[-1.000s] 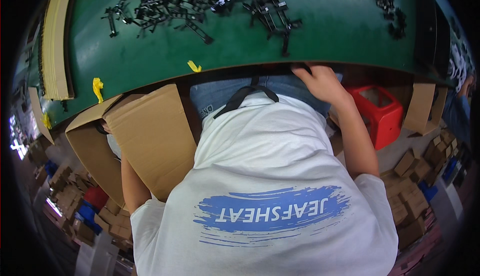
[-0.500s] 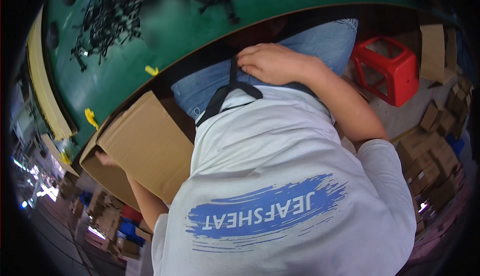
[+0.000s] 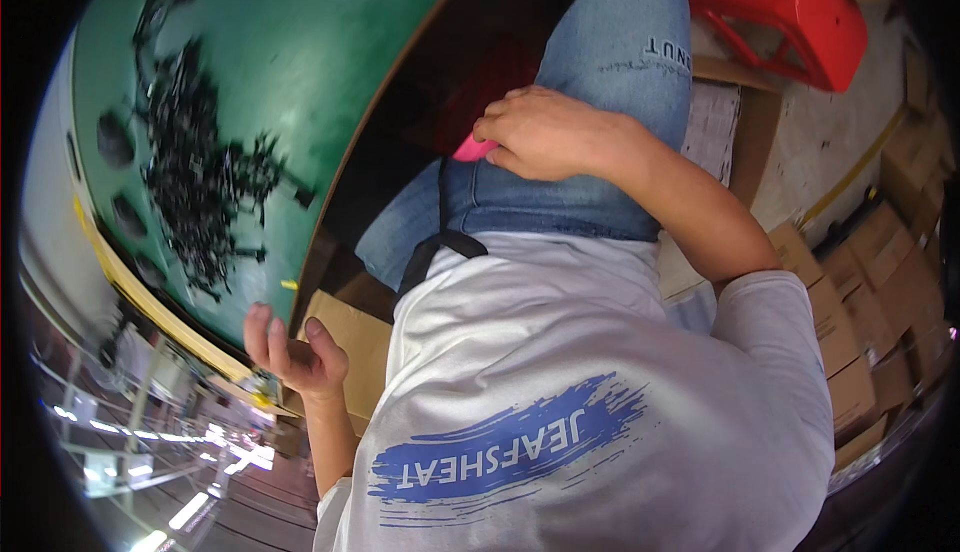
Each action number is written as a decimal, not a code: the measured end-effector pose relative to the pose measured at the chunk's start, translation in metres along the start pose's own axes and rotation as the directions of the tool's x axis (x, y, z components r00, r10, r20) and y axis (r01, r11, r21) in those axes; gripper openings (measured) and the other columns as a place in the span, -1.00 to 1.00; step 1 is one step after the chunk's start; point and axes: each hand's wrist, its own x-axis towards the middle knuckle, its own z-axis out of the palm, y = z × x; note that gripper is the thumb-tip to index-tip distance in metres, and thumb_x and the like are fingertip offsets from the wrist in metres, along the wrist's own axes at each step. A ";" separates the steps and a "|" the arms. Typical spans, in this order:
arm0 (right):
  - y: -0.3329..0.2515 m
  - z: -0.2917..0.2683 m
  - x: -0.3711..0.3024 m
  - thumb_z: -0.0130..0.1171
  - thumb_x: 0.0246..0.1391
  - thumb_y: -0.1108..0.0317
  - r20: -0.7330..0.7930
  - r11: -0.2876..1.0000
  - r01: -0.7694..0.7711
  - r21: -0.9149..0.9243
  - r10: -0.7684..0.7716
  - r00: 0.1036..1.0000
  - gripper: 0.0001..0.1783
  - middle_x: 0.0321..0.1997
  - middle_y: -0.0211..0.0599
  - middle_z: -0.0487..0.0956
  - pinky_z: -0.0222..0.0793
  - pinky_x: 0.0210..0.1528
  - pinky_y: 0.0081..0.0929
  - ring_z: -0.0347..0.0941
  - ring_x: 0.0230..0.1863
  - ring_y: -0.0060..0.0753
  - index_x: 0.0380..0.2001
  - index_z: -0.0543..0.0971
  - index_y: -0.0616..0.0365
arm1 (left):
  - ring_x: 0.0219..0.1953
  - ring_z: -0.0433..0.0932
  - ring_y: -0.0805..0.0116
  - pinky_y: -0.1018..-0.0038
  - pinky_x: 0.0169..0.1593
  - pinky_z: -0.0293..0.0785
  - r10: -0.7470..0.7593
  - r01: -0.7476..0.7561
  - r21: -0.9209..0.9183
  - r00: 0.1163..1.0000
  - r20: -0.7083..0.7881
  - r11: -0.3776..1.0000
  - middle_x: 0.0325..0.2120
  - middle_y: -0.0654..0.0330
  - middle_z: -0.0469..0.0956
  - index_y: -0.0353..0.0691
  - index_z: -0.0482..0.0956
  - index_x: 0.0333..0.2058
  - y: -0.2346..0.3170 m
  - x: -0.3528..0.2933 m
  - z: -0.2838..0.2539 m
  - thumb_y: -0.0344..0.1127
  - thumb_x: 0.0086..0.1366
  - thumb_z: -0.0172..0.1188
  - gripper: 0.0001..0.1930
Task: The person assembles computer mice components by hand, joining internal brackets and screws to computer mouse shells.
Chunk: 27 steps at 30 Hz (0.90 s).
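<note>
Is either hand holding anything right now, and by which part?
The right hand holds a pink object, mostly hidden, so which part is gripped cannot be told; the left hand is empty.

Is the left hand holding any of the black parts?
No: the left hand is empty, its fingers loosely curled, apart from the black parts on the green table.

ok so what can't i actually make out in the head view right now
All in the head view:
- Pink thing: the right hand covers part of it, so its full shape is hidden.
- Cardboard box: partly hidden by the left hand and the white shirt.
- Red stool: cut off by the top edge.
- Black parts: too small and tangled to count.
</note>
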 end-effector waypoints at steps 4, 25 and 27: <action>0.010 0.020 -0.040 0.22 0.30 0.18 -0.206 0.986 -0.006 0.167 0.040 0.978 -0.68 0.02 -0.09 0.68 0.47 0.21 -0.06 0.60 0.11 0.01 0.00 0.67 0.12 | -0.13 0.62 -0.06 0.15 0.02 0.56 0.055 0.151 -0.437 0.904 0.423 0.886 -0.13 0.02 0.63 -0.32 0.57 0.04 0.020 0.018 0.027 -0.55 0.34 0.22 -0.70; -0.057 0.051 -0.073 0.30 0.35 0.27 -0.013 0.162 0.005 0.987 0.049 0.999 -0.74 -0.32 -0.42 0.64 0.40 -0.26 -0.58 0.50 -0.28 -0.69 -0.12 0.59 0.27 | -0.03 0.60 0.57 0.59 0.14 0.48 -0.185 0.715 -0.287 0.220 0.958 -0.637 -0.09 0.31 0.65 -0.27 0.45 0.28 0.095 0.051 0.071 -0.47 0.44 0.23 -0.54; -0.062 0.041 -0.070 0.32 0.35 0.21 0.019 0.214 -0.023 0.976 0.023 1.000 -0.70 -0.33 -0.43 0.65 0.40 -0.27 -0.57 0.50 -0.30 -0.68 -0.11 0.60 0.27 | 0.01 0.58 0.55 0.56 0.16 0.45 -0.258 0.749 -0.373 0.273 0.927 -0.547 -0.07 0.30 0.63 -0.27 0.41 0.32 0.092 0.044 0.073 -0.38 0.49 0.22 -0.52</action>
